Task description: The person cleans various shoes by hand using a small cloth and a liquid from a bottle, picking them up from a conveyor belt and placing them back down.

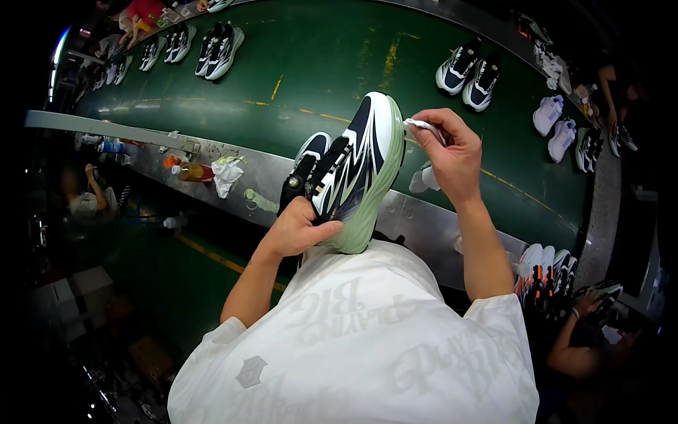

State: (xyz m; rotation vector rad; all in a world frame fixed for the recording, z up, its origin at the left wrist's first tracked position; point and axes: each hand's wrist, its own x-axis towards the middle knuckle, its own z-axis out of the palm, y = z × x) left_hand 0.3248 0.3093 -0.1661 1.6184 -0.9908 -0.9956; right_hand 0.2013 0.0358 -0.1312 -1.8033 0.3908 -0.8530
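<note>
My left hand (293,230) grips a sneaker (357,166) by its heel, thumb on the outside of the pale green midsole. The shoe has a navy and white upper with black laces and is tilted, toe pointing up and away from me. My right hand (452,152) pinches a small twisted white cloth (421,125), whose tip is close beside the sole edge near the toe. Whether it touches is hard to tell. A second dark and white shoe (313,148) stands just behind the held one, partly hidden by it.
A metal ledge (417,219) runs before the green conveyor belt (304,78). On the ledge's left lie an amber bottle (192,172) and crumpled white cloth (227,174). Shoe pairs (220,51) stand along the belt; lilac shoes (554,127) sit at right. Other people work around it.
</note>
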